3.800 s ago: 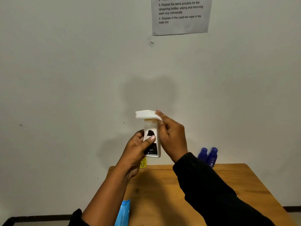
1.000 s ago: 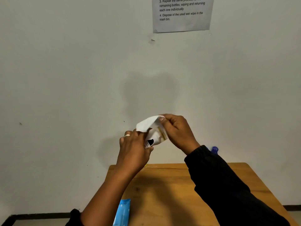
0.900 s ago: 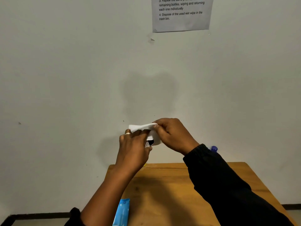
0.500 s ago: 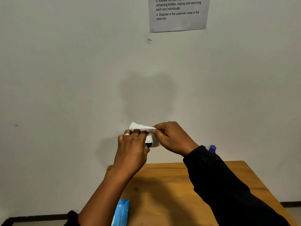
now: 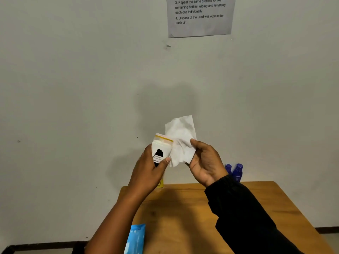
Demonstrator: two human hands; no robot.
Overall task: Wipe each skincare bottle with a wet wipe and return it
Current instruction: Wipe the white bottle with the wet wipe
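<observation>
My left hand (image 5: 147,171) grips a white skincare bottle (image 5: 161,150) with a black label and a yellow band near its top, held upright above the table's far edge. My right hand (image 5: 206,163) holds a white wet wipe (image 5: 181,139) just right of the bottle; the wipe hangs open and its left edge touches the bottle's side. Two blue bottles (image 5: 235,171) stand at the back of the wooden table (image 5: 192,217) against the wall, partly hidden by my right sleeve. A yellow bottle (image 5: 160,183) peeks out under my left hand.
A blue wet-wipe pack (image 5: 135,239) lies at the table's near left edge. A printed instruction sheet (image 5: 200,15) is taped high on the grey wall. A dark skirting strip runs along the floor at both sides.
The wipe was folded over the tilted bottle with both hands pressed together. Now the bottle stands upright in my left hand, and my right hand has pulled the wipe off to the right.
</observation>
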